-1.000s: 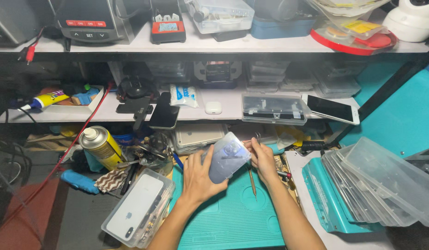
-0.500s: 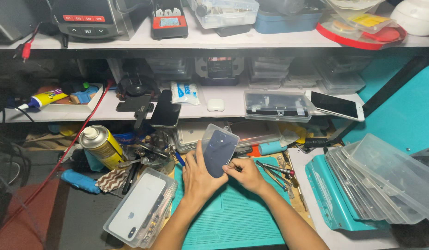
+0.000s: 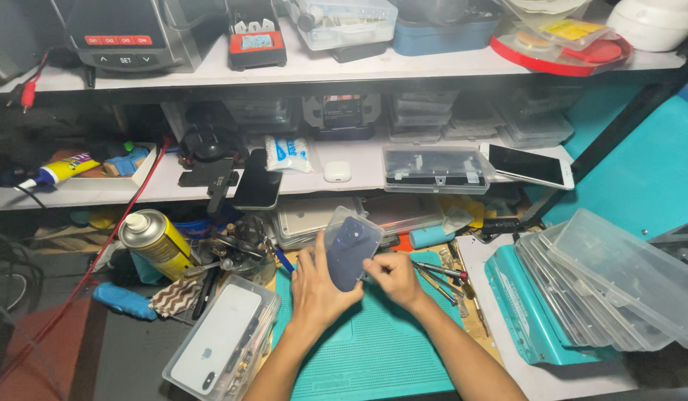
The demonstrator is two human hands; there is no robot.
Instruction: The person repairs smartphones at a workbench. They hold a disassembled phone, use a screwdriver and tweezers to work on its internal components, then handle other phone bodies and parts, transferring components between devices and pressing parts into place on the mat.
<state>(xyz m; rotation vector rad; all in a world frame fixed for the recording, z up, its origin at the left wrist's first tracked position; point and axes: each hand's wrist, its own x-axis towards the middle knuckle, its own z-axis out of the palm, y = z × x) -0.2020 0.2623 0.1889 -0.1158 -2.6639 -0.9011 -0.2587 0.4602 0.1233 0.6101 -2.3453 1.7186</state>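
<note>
My left hand (image 3: 319,293) grips a dark blue phone (image 3: 351,250) that sits in a clear case, its back with the camera bump turned up, over a teal work mat (image 3: 366,349). My right hand (image 3: 392,275) pinches the phone's lower right edge with fingertips. Whether a small tool is between those fingers cannot be told. Both forearms reach in from the bottom of the view.
A clear box (image 3: 221,338) holding a white phone lies left of the mat. A yellow spray can (image 3: 157,241), tweezers and screwdrivers (image 3: 433,276), a stack of clear lidded boxes (image 3: 604,289), a shelf (image 3: 314,182) with phones and parts boxes surround the mat.
The phone has been tilted and turned from lying flatter in my left hand to standing more upright. My right hand moved from its upper right side down to its lower right edge.
</note>
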